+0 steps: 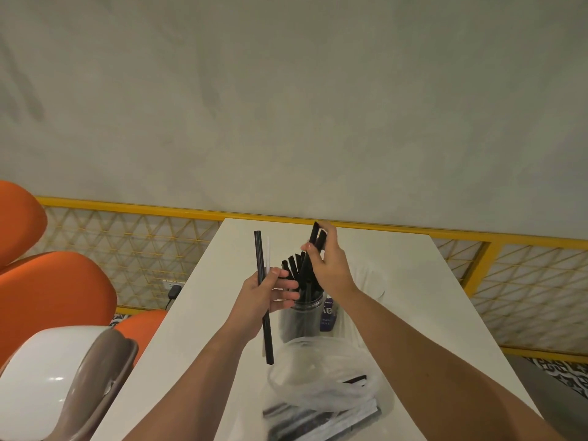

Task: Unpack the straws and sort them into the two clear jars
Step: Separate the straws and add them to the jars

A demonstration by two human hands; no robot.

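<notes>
A single head-worn wide-angle camera looks forward and down along the white rectangular table toward its far edge, at close range.

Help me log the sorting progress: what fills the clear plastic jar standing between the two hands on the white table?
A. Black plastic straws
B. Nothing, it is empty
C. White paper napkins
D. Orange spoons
A: black plastic straws stand bunched in the clear plastic jar, their tops poking above its rim on the white table.
</notes>
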